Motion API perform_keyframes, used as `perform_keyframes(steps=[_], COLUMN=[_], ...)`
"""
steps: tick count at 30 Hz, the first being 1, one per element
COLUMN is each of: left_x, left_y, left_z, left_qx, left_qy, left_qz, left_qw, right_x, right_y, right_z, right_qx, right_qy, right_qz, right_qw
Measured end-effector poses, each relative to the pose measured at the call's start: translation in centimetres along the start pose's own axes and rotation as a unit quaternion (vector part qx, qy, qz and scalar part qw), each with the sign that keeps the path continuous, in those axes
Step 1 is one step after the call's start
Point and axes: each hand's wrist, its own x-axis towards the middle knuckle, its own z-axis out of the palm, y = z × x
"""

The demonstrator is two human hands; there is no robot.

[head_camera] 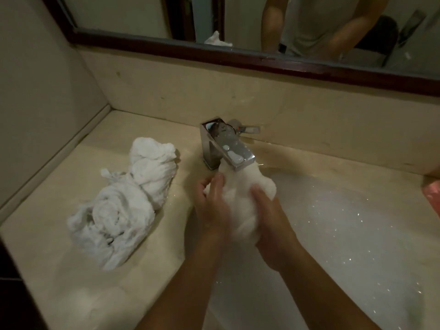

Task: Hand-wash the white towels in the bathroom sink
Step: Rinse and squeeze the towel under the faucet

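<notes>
Both hands, left hand [212, 206] and right hand [271, 225], squeeze one sudsy white towel [240, 198] under the chrome faucet [228, 146], above the foamy sink [333, 234]. Wrung-looking white towels [121, 203] sit on the beige counter [59, 270], so probably over halfway.

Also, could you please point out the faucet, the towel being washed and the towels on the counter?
faucet [235, 151]: head view, on its flat chrome spout.
towel being washed [240, 196]: head view, on its bunched middle.
towels on the counter [123, 206]: head view, middle of the heap.
</notes>
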Motion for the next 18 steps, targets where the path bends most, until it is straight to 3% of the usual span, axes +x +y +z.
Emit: perform_keyframes(steps=[3, 7, 10, 13, 15, 18], left_x=[0.0, 1.0, 1.5, 1.7, 2.0, 2.8], left_y=[-0.6, -1.0, 0.5, 2.6, 3.1, 2.3], left_z=[-0.6, -2.5, -3.5, -3.5, -2.8, -2.2], left_qx=[-0.043, 0.164, 0.174, 0.177, 0.163, 0.212], left_qy=[-0.034, -0.111, -0.174, -0.269, -0.299, -0.259], left_qz=[-0.013, 0.001, -0.097, -0.195, -0.189, -0.113], left_qw=[0.998, 0.98, 0.964, 0.926, 0.921, 0.935], right_x=[0.8, 1.3, 0.8, 0.3, 0.0, 0.0], right_y=[-0.9, -1.6, -1.5, -1.3, -1.3, -1.8], right_z=[-0.1, -0.2, -0.4, -0.6, -0.4, 0.0], right_qx=[0.033, -0.006, -0.019, -0.053, -0.067, -0.072], right_qy=[0.001, 0.08, 0.1, 0.077, 0.027, -0.004], right_qz=[0.046, 0.013, -0.002, -0.032, -0.054, -0.036], right_qw=[0.998, 0.997, 0.995, 0.995, 0.996, 0.997])
